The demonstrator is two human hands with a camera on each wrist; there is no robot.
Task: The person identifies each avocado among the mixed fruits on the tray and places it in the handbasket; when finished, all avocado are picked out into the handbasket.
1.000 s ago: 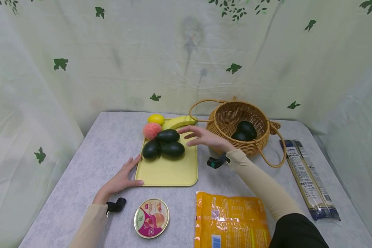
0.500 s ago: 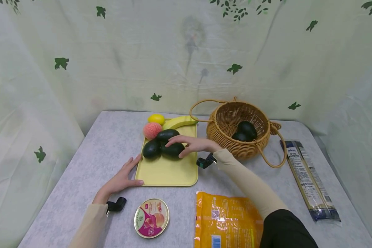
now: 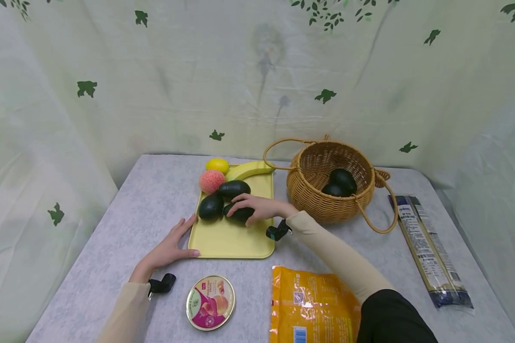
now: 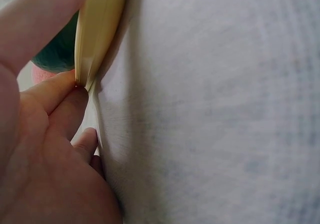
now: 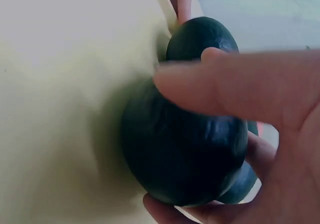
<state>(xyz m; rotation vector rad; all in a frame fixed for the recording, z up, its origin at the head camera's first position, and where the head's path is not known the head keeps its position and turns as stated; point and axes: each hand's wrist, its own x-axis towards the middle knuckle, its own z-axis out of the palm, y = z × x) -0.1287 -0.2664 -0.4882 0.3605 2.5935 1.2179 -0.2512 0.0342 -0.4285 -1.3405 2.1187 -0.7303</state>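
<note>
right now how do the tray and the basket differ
The tray is yellow, rectangular and shallow; the basket is brown, round and deep. The tray is smooth, whereas the basket is woven. The left hand touches the tray's edge but not the basket. Both hold dark rounded fruits.

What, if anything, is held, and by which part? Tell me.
The right hand grips a dark green fruit by its sides; the left hand only touches the edge of the yellow tray.
</note>
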